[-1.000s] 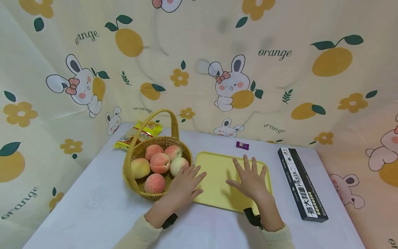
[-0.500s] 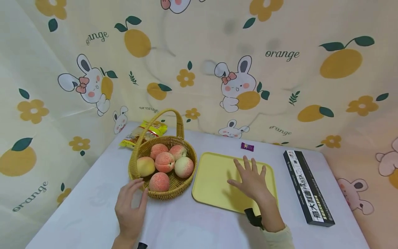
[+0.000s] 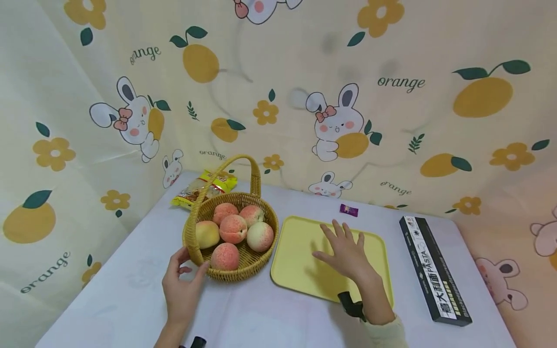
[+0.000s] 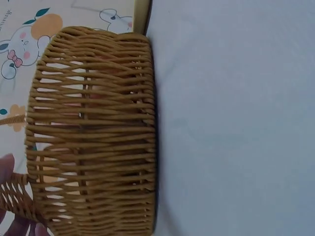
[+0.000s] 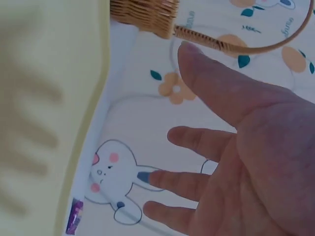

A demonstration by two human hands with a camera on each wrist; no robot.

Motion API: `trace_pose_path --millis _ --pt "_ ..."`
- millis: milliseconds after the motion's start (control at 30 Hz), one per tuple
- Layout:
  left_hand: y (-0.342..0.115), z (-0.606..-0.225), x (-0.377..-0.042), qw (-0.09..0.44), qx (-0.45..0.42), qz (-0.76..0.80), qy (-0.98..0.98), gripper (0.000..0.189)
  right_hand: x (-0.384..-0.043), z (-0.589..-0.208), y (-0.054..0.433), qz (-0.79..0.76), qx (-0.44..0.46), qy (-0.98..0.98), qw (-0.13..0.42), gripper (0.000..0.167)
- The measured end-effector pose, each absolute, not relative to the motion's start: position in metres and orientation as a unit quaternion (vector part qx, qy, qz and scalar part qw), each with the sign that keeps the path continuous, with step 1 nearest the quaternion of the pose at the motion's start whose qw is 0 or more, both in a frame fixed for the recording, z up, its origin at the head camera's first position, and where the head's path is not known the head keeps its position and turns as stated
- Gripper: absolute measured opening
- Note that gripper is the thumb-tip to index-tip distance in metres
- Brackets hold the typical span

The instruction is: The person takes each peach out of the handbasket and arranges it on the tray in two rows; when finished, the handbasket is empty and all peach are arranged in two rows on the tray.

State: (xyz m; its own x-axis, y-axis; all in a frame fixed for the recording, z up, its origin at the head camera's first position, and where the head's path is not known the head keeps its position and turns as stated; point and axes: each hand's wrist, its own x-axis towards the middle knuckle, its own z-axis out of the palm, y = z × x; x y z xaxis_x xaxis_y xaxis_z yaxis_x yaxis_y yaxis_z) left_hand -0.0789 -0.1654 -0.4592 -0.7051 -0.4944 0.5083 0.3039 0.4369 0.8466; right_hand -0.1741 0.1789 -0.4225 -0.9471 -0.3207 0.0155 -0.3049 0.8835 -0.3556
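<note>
A woven wicker basket point(image 3: 235, 276) with a tall arched handle holds several pink and yellow peaches point(image 3: 233, 229). My left hand point(image 3: 182, 292) is at the basket's near left side, gripping the rim where the handle meets it, fingers outside and thumb toward the front. The left wrist view shows the wicker wall point(image 4: 93, 128) close up, the fingers point(image 4: 7, 168) at the handle's base. Over a yellow tray point(image 3: 296, 263) my right hand point(image 3: 347, 253) hovers with fingers spread and nothing in it; its shadow falls on the tray.
Behind the basket lies a yellow snack packet point(image 3: 184, 195). A small purple wrapped candy point(image 3: 349, 210) is beyond the tray. To the right, a long black pasta box point(image 3: 435, 270) lies on the white table point(image 3: 117, 290). A printed cloth point(image 3: 278, 58) hangs behind.
My left hand has moved left from beside the tray to the basket's left rim, and its fingers have closed there. The right hand stays over the tray. The view shifted slightly.
</note>
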Motion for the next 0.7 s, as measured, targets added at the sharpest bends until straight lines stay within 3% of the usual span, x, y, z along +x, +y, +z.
trace_pose_path --millis 700 --pt "-0.165 -0.466 -0.081 0.390 0.056 -0.508 -0.766 0.053 -0.232 -0.409 0.120 -0.472 -0.326 0.809 0.124 0.060"
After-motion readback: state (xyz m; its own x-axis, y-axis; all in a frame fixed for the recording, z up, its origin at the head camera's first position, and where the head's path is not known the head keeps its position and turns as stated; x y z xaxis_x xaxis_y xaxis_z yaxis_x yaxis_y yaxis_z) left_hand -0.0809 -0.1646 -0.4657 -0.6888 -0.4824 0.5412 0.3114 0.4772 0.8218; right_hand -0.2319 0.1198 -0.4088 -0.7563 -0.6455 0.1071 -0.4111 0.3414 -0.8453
